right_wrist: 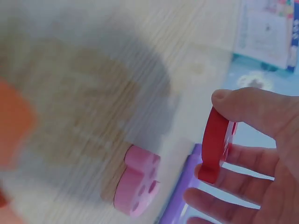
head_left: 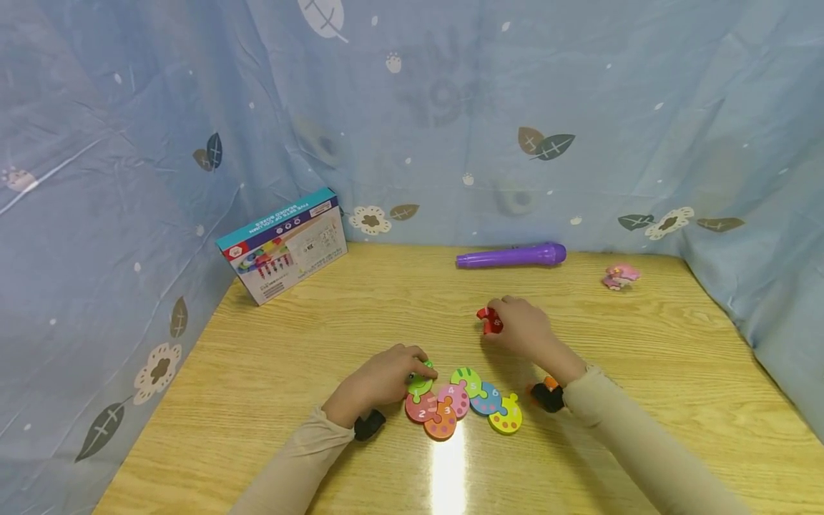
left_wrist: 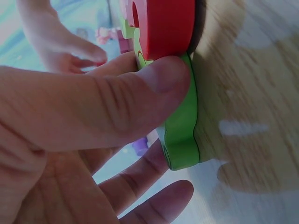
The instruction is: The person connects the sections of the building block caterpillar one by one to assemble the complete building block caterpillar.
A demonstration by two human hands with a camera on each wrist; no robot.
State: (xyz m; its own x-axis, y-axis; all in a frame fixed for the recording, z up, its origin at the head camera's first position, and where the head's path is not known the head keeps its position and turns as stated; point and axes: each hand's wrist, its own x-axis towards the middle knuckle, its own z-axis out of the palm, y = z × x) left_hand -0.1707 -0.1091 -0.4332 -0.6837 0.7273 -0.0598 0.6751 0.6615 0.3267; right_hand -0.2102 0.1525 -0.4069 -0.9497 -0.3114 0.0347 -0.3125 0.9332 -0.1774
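A chain of numbered caterpillar puzzle pieces lies on the table, including the orange piece [head_left: 440, 422], blue piece [head_left: 486, 398] and yellow piece [head_left: 506, 416]. At its left end my left hand [head_left: 385, 375] pinches the green head piece [left_wrist: 182, 126] between thumb and fingers. The red piece [left_wrist: 170, 28] marked 2 touches that head. My right hand [head_left: 520, 327] holds a separate red puzzle piece [right_wrist: 215, 142] marked 8, raised off the table behind the chain. A pink piece [right_wrist: 138, 182] lies below it in the right wrist view; the head view does not show it.
A purple toy microphone [head_left: 511, 256] lies along the back of the wooden table, with a small pink figurine [head_left: 621, 276] to its right. A beaded-toy box [head_left: 286, 247] stands at the back left. Blue patterned cloth [head_left: 438, 164] hangs behind and at the sides.
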